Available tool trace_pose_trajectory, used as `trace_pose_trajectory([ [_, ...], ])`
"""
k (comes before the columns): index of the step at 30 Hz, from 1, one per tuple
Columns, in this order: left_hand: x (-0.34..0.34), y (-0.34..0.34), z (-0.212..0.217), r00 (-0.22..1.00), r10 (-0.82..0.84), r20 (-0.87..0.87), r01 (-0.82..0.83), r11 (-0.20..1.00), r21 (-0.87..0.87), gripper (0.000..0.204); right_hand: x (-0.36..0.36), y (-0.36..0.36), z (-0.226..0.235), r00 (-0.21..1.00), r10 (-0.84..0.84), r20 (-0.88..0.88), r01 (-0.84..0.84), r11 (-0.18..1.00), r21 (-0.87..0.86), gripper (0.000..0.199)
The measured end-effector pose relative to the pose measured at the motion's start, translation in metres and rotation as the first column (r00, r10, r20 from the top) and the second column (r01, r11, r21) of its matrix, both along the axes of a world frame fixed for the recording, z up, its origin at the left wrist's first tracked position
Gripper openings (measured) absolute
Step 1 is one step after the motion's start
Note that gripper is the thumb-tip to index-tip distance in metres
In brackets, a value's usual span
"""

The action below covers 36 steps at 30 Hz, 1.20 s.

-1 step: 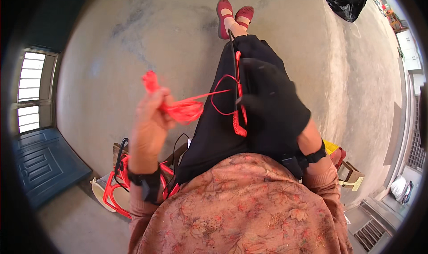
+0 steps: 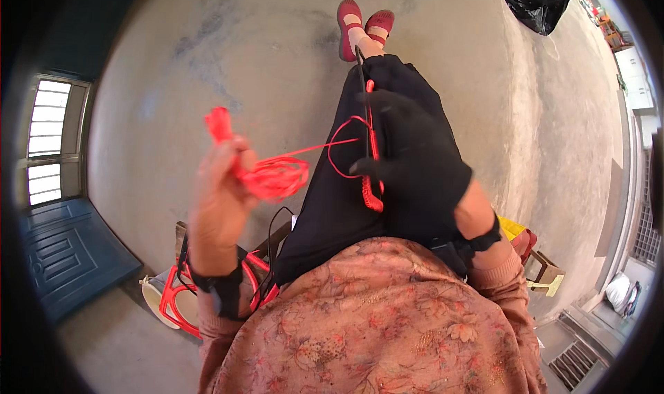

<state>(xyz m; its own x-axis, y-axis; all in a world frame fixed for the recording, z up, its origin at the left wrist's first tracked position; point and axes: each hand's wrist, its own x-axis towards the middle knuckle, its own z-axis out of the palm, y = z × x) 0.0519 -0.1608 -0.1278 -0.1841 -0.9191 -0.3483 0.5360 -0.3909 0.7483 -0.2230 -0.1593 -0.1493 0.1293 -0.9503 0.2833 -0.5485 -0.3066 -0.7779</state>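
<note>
My left hand [image 2: 223,179], bare, is closed on a looped bundle of red cord [image 2: 277,178], whose tufted end [image 2: 218,123] sticks out past the fist. From the bundle one strand runs right to a thin black rod-like frame [image 2: 362,76] lying along my lap. Red cord wraps [image 2: 372,195] cover part of that frame, and a slack red loop [image 2: 330,148] hangs at its left side. Over the frame is my right hand [image 2: 422,152] in a black glove, thumb and fingers spread apart, the thumb crossing the rod. Black glove against black trousers hides some finger outlines.
Beside my left hip stand a red frame-like object [image 2: 168,304] and a pale round container [image 2: 153,298]. A black cable [image 2: 271,228] curves there. At my right are a yellow and red item [image 2: 513,229] and a wooden piece [image 2: 545,273]. A black plastic bag [image 2: 539,6] lies far right.
My left hand has shifted slightly left with the cord bundle. My right hand has moved a little left and its thumb now reaches across the rod. The frame has stayed in place.
</note>
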Motion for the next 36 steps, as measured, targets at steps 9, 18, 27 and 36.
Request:
trace_pose_trajectory([
  [9, 0.042, 0.000, 0.045, 0.818, 0.303, 0.488, -0.118, 0.920, -0.374, 0.026, -0.005, 0.003, 0.045, 0.741, -0.030, 0.671, -0.488, 0.662, 0.569, 0.018],
  [18, -0.080, 0.018, -0.051, 0.635, -0.276, 0.721, 0.498, 0.860, -0.110, 0.039, -0.029, 0.086, 0.064, 0.456, -0.361, 0.813, -0.448, 0.697, 0.560, 0.013],
  [27, -0.079, 0.019, -0.067, 0.645, -0.299, 0.703, 0.469, 0.881, -0.056, 0.039, -0.049, 0.113, 0.075, 0.539, -0.489, 0.686, -0.334, 0.623, 0.707, 0.016],
  [36, -0.048, -0.005, -0.061, 0.579, -0.042, 0.815, 0.418, 0.873, -0.252, 0.027, -0.034, 0.030, -0.030, 0.974, -0.049, -0.221, 0.071, 0.993, 0.094, 0.024],
])
